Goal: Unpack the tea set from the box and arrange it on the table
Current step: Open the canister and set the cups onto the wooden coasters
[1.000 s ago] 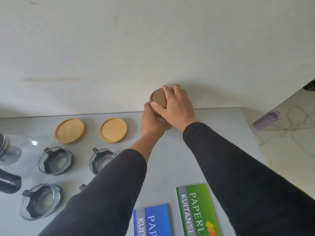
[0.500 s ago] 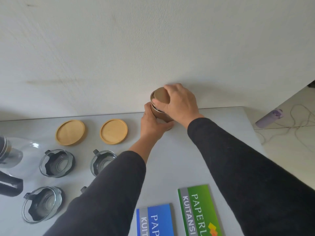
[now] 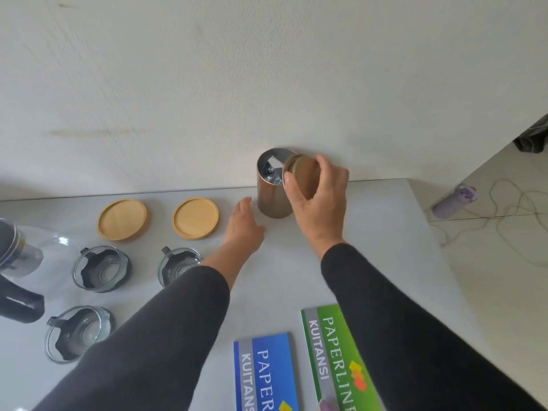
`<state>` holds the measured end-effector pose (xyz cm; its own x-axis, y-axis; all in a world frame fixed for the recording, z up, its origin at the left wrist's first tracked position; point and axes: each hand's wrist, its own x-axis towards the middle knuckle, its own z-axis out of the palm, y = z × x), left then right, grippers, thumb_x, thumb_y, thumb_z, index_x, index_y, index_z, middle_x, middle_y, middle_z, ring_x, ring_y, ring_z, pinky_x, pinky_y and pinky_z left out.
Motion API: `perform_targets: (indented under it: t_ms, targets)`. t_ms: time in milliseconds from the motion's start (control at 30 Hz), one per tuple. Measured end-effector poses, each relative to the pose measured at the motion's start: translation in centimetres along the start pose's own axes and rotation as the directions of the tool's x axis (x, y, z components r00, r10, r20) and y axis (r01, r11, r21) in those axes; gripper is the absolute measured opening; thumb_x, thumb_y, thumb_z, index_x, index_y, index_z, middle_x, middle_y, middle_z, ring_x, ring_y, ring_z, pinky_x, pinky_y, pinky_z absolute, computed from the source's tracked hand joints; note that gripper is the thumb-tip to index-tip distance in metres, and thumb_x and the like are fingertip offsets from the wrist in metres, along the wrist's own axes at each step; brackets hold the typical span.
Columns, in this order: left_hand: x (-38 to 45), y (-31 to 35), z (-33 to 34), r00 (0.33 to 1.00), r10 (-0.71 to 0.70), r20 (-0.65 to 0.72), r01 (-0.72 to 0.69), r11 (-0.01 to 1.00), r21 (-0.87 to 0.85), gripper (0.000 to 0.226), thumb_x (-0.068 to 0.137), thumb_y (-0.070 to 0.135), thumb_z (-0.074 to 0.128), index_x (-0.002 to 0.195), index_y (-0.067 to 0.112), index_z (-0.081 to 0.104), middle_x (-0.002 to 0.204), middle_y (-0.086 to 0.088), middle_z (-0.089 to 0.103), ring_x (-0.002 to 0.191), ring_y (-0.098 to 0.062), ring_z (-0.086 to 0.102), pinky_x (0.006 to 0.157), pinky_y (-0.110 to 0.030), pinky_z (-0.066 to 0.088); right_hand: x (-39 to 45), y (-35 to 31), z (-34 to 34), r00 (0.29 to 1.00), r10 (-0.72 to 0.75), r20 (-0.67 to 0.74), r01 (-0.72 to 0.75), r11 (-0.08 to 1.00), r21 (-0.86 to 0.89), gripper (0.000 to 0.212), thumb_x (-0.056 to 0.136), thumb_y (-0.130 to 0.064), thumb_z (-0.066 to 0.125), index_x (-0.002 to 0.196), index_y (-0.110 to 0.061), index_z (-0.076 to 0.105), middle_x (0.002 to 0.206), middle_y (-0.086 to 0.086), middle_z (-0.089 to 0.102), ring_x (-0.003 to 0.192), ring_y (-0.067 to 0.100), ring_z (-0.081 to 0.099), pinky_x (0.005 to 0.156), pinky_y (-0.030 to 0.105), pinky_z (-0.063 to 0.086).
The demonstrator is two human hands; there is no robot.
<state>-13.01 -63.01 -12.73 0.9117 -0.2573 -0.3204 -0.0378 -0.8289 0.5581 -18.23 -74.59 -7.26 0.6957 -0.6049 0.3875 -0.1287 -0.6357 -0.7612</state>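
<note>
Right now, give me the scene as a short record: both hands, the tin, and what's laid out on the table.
right hand: holds the lid, lifted off and beside the tin's mouth
left hand: open, near the tin, not touching
tin: upright by the wall, open, something silvery inside
coasters: two, side by side
glass cups: three visible
teapot: left edge, partly cut off
booklets: two, near edge

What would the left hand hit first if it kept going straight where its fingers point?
Most likely the lower wall of the bronze canister: the left hand is open, fingertips aimed up-right and just short of it. Depth is unclear, so it might slip past toward the wall.
</note>
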Motion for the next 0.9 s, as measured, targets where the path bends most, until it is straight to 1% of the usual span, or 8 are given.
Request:
perform_targets:
  t_ms: [67, 167, 300, 400, 567, 700, 800, 900]
  targets:
    - [-1.1, -0.9, 0.5, 1.000, -0.008, 0.008, 0.007, 0.993, 0.119, 0.055, 0.092, 0.011, 0.056, 0.142, 0.010, 0.032, 0.148, -0.003, 0.033, 0.130, -0.027, 0.044, 0.100, -0.036, 0.040, -2.9, 1.4, -0.1, 0.997, 0.073, -0.002, -0.073, 0.997, -0.012, 0.075, 0.076, -0.057, 0.056, 0.131, -0.007, 0.049, 0.114, 0.010, 0.047, 0.101, 0.021, 0.054, 0.080, 0.015, 0.040]
    - [-2.0, -1.3, 1.0, 1.000, -0.014, 0.012, 0.011, 0.979, 0.202, 0.044, 0.091, 0.004, 0.054, 0.133, 0.008, 0.042, 0.142, -0.003, 0.037, 0.123, -0.027, 0.050, 0.094, -0.036, 0.044, -6.4, 3.6, 0.2, 0.994, 0.096, 0.049, -0.091, 0.991, -0.102, 0.076, 0.077, -0.058, 0.054, 0.130, -0.004, 0.049, 0.111, 0.013, 0.047, 0.100, 0.026, 0.054, 0.079, 0.029, 0.049]
    - [-2.0, -1.5, 1.0, 0.998, 0.024, 0.059, -0.040, 0.958, 0.283, 0.049, 0.088, -0.002, 0.053, 0.134, 0.007, 0.041, 0.142, -0.003, 0.035, 0.127, -0.025, 0.046, 0.096, -0.034, 0.044, -8.1, 4.7, 1.1, 0.948, 0.182, 0.261, -0.130, 0.970, -0.204, 0.074, 0.081, -0.053, 0.060, 0.137, -0.009, 0.041, 0.119, 0.011, 0.041, 0.106, 0.028, 0.051, 0.085, 0.031, 0.047]
    - [-1.7, -1.8, 0.8, 0.997, 0.040, 0.061, -0.056, 0.952, 0.302, 0.053, 0.089, -0.001, 0.055, 0.138, 0.008, 0.038, 0.144, -0.003, 0.034, 0.129, -0.023, 0.043, 0.099, -0.031, 0.042, -8.8, 4.8, 2.3, 0.913, 0.167, 0.373, -0.071, 0.964, -0.257, 0.072, 0.083, -0.045, 0.065, 0.140, -0.011, 0.038, 0.123, 0.013, 0.038, 0.112, 0.029, 0.047, 0.094, 0.033, 0.045]
    - [-1.7, -2.0, 0.9, 0.998, 0.027, 0.063, -0.041, 0.969, 0.243, 0.060, 0.087, -0.005, 0.052, 0.143, 0.010, 0.034, 0.147, -0.004, 0.032, 0.127, -0.026, 0.046, 0.098, -0.033, 0.043, -9.2, 5.4, 3.7, 0.914, 0.122, 0.387, -0.004, 0.956, -0.292, 0.069, 0.080, -0.035, 0.071, 0.137, -0.009, 0.043, 0.122, 0.018, 0.041, 0.111, 0.033, 0.048, 0.099, 0.039, 0.043]
    - [-1.6, -2.1, 0.6, 0.997, 0.033, 0.066, -0.047, 0.974, 0.221, 0.064, 0.087, -0.005, 0.053, 0.146, 0.011, 0.031, 0.150, -0.004, 0.030, 0.131, -0.026, 0.044, 0.100, -0.034, 0.042, -9.0, 5.8, 4.0, 0.909, 0.117, 0.399, 0.012, 0.952, -0.306, 0.070, 0.080, -0.032, 0.071, 0.140, -0.012, 0.041, 0.128, 0.018, 0.040, 0.116, 0.033, 0.046, 0.102, 0.039, 0.040]
    - [-2.0, -1.9, -0.1, 0.995, 0.029, 0.096, -0.048, 0.977, 0.206, 0.064, 0.089, 0.001, 0.055, 0.147, 0.010, 0.029, 0.152, -0.002, 0.027, 0.135, -0.024, 0.040, 0.103, -0.033, 0.040, -8.9, 5.6, 3.2, 0.910, 0.110, 0.399, 0.047, 0.931, -0.363, 0.074, 0.080, -0.039, 0.070, 0.142, -0.015, 0.038, 0.136, 0.017, 0.038, 0.126, 0.032, 0.040, 0.105, 0.039, 0.034]
    - [-3.7, -1.9, -0.9, 0.998, 0.010, 0.059, -0.018, 0.990, 0.138, 0.054, 0.094, 0.018, 0.055, 0.143, 0.007, 0.033, 0.150, -0.004, 0.030, 0.136, -0.024, 0.037, 0.106, -0.033, 0.036, -9.2, 5.0, 1.7, 0.923, 0.103, 0.372, 0.057, 0.916, -0.396, 0.072, 0.082, -0.045, 0.065, 0.142, -0.014, 0.038, 0.142, 0.021, 0.035, 0.133, 0.035, 0.034, 0.106, 0.042, 0.031]
